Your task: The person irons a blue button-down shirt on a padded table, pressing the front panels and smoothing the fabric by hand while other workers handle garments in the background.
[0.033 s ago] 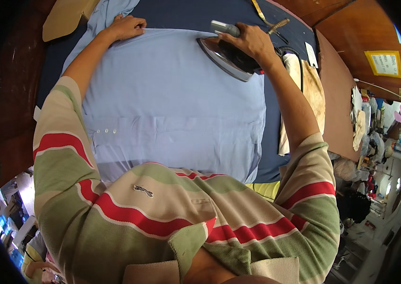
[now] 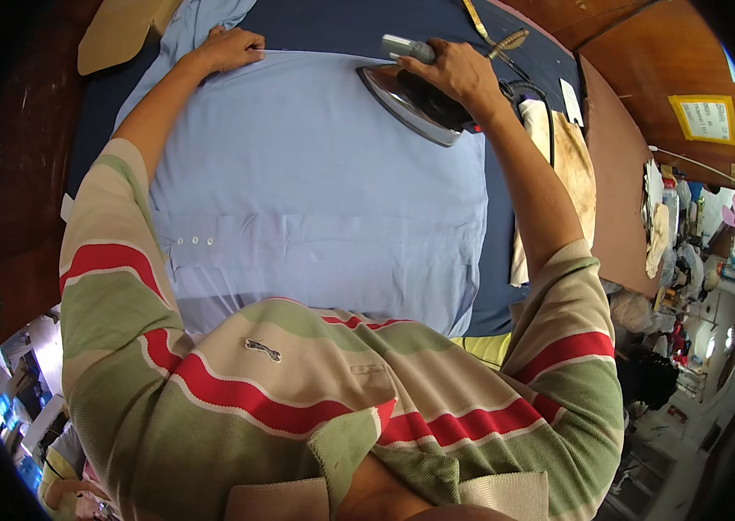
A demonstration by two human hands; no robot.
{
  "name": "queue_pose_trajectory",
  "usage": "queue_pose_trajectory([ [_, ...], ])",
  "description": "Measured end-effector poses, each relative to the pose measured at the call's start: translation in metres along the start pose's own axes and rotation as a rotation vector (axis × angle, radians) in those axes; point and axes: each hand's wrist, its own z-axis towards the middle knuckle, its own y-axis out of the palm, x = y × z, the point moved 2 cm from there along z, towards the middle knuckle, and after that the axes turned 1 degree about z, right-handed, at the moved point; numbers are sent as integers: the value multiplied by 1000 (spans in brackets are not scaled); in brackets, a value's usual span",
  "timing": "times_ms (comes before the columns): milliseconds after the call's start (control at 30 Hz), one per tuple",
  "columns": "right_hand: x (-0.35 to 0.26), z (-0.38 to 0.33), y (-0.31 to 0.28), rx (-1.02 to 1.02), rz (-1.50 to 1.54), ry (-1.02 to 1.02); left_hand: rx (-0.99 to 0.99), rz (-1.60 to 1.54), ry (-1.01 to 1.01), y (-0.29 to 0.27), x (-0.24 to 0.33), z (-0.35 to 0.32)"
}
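Note:
A light blue shirt (image 2: pixel 315 165) lies spread flat before me, with a few small white buttons showing near its left side. My left hand (image 2: pixel 230 50) is closed at the far left edge of the cloth, its fingers curled and pinching it; part of the grip is hidden. In my right hand (image 2: pixel 461 71) is the handle of a clothes iron (image 2: pixel 411 108), grey at its front end. The iron's soleplate rests on the shirt near the far right corner, its tip pointing left and away from me. My palm hides much of the handle.
Dark blue cloth (image 2: pixel 333 30) covers the work surface under the shirt. A stained cream cloth (image 2: pixel 571 165) lies right of the iron, beside its black cord (image 2: pixel 550 108). A yellow tape measure (image 2: pixel 475 19) is at the far edge, and a cardboard piece (image 2: pixel 120 39) at the far left.
My right hand and the iron have shifted very slightly to the left and away from me. The left hand and the shirt stay almost the same.

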Motion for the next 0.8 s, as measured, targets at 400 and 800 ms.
queue_pose_trajectory([
  [400, -78, 53, 5, -54, 41, -70, 91, -97, 55, 10, -27, 16],
  [800, -113, 45, 6, -68, 69, -267, 60, -110, 39, 7, -31, 6],
])
